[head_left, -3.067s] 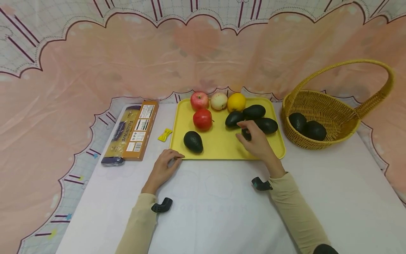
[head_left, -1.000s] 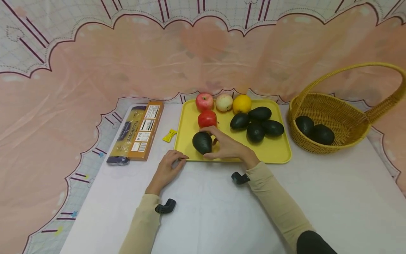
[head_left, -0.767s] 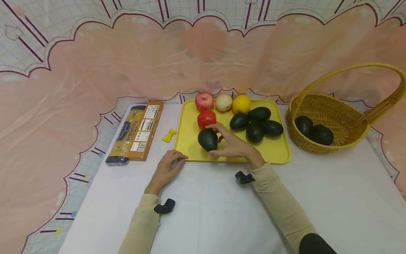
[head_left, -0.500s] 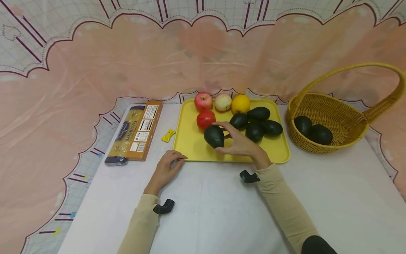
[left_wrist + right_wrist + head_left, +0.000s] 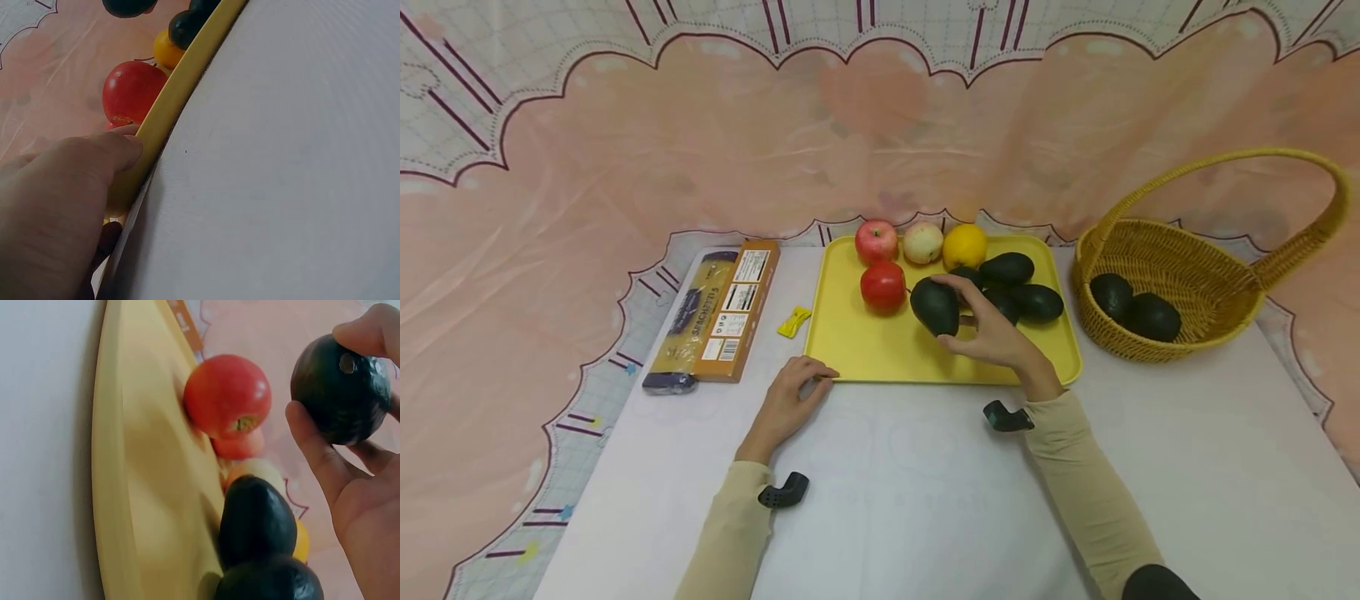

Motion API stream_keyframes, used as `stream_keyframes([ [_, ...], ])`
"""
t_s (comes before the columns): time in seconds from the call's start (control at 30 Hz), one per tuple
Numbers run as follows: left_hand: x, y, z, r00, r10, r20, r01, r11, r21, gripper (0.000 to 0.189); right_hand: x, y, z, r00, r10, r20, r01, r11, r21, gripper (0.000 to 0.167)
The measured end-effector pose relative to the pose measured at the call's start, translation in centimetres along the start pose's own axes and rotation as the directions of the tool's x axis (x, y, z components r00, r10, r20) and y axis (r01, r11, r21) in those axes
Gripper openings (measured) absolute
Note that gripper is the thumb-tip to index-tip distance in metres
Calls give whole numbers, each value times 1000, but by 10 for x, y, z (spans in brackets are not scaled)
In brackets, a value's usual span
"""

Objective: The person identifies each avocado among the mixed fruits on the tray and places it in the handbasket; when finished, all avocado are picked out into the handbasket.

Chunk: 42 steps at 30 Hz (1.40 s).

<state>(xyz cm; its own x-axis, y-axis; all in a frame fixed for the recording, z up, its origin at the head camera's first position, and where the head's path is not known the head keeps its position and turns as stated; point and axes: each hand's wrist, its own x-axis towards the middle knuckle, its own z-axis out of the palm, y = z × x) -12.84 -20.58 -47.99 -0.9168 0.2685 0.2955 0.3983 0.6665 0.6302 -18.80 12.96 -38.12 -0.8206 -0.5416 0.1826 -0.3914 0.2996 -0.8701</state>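
My right hand (image 5: 1000, 337) holds a dark green avocado (image 5: 934, 307) between thumb and curled fingers, over the middle of the yellow tray (image 5: 880, 358). In the right wrist view this avocado (image 5: 337, 394) is raised off the tray, its stem scar near the thumb. Several more avocados (image 5: 1037, 303) lie together at the tray's right side, partly hidden behind the hand and the held one. My left hand (image 5: 784, 407) pinches the tray's front left corner; in the left wrist view the thumb lies against the rim (image 5: 159, 119).
On the tray are a red apple (image 5: 883, 287), a pinkish apple (image 5: 876, 242), a pale round fruit (image 5: 922, 242) and a yellow fruit (image 5: 965, 247). A wicker basket (image 5: 1210, 275) with two avocados (image 5: 1154, 317) stands right. Left are spaghetti packs (image 5: 696, 321) and a yellow wrapped sweet (image 5: 793, 322).
My right hand has taken hold of the avocado at the tray's front left, lifted it and carried it rightward toward the other avocados. My left hand has stayed at the tray corner.
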Motion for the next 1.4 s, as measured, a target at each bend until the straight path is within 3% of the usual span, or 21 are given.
stream_keyframes([
  [0.27,-2,-3,0,1000,1,-1,-1,1000,-8,13,-3,8,-5,996,-41,-78,52,990,135,77],
  [0.5,-3,-5,1,1000,4,-5,-4,1000,-13,13,-5,14,-6,987,-21,-159,53,979,196,64],
  [0.7,-4,-7,3,1000,-3,-5,3,1000,-16,14,-9,37,-14,982,3,-191,26,988,152,56],
  [0.9,-4,-7,2,1000,24,-12,-24,1000,-14,14,-24,20,-25,977,51,-206,-33,995,91,56],
  [1.1,-3,-7,3,1000,28,-12,-29,1000,-12,13,-36,22,-37,970,68,-233,-67,998,13,59],
  [1.4,0,-4,0,1000,4,-2,-4,1000,-26,13,-51,19,-55,947,38,-318,-51,998,-31,62],
])
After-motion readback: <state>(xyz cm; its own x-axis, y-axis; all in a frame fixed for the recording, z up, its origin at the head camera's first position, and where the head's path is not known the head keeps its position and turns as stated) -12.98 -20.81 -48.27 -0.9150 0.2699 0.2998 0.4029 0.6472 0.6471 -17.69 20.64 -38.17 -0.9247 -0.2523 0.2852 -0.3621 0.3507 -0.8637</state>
